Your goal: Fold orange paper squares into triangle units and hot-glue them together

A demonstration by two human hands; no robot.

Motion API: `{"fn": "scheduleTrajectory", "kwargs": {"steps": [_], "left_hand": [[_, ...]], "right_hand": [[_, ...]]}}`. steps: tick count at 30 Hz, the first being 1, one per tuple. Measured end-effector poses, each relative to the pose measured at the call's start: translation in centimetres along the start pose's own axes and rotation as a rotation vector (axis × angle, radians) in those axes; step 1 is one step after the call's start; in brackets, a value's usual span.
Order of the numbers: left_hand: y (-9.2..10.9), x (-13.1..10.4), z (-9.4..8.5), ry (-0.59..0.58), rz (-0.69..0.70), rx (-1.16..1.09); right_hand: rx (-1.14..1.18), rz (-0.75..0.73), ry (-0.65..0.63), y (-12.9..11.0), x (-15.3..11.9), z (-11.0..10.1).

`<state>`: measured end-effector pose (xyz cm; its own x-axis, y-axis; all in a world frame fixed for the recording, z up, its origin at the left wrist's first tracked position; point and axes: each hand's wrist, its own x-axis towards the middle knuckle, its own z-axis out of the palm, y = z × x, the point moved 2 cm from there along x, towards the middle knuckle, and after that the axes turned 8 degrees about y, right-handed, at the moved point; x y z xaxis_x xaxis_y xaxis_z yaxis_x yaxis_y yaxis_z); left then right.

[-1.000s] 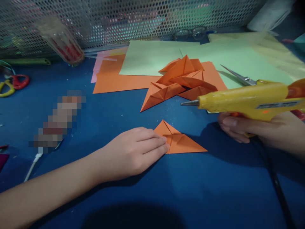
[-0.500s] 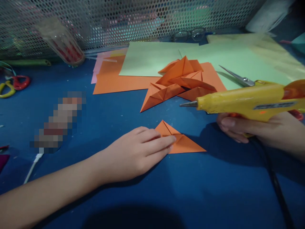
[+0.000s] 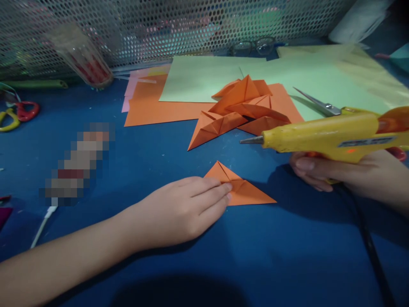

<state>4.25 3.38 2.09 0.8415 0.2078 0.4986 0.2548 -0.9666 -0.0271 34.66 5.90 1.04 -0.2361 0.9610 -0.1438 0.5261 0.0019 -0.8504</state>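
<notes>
My left hand [image 3: 179, 209] lies flat on the blue table, its fingertips pressing the left part of a folded orange paper triangle [image 3: 246, 192]. My right hand [image 3: 348, 175] grips a yellow hot glue gun [image 3: 329, 136], held level above the table. Its metal nozzle points left and hangs above and to the right of the triangle, apart from it. A black cord [image 3: 370, 247] runs down from the gun toward the near edge.
A pile of folded orange paper pieces [image 3: 243, 106] lies behind the triangle on flat orange [image 3: 153, 106] and green sheets [image 3: 198, 76]. Scissors [image 3: 319, 104] rest on the green paper. A mesh wall [image 3: 159, 25], a glass cup [image 3: 83, 55] and eyeglasses [image 3: 255, 44] stand at the back.
My left fingers slid slightly along the orange triangle and keep pressing it. The glue gun has drifted a little to the left.
</notes>
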Motion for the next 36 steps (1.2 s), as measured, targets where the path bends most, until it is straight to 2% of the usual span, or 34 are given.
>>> {"fn": "scheduleTrajectory", "kwargs": {"steps": [11,18,25,32,36], "left_hand": [[1.4,0.1,-0.6,-0.059,-0.008,0.138],[2.5,0.1,-0.3,-0.060,-0.020,0.176],[1.3,-0.2,-0.1,-0.084,-0.102,-0.039],[-0.1,-0.4,0.0,-0.129,-0.263,-0.230],[0.0,-0.2,-0.4,-0.147,-0.220,-0.198]], "right_hand": [[0.014,0.014,-0.002,-0.7,0.3,0.3],[0.035,0.079,0.070,-2.1,-0.5,0.8],[0.110,0.090,0.004,-2.2,-0.3,0.6],[0.171,0.110,-0.114,-2.3,-0.5,0.3],[0.188,0.105,-0.154,-2.6,-0.5,0.4]]}}
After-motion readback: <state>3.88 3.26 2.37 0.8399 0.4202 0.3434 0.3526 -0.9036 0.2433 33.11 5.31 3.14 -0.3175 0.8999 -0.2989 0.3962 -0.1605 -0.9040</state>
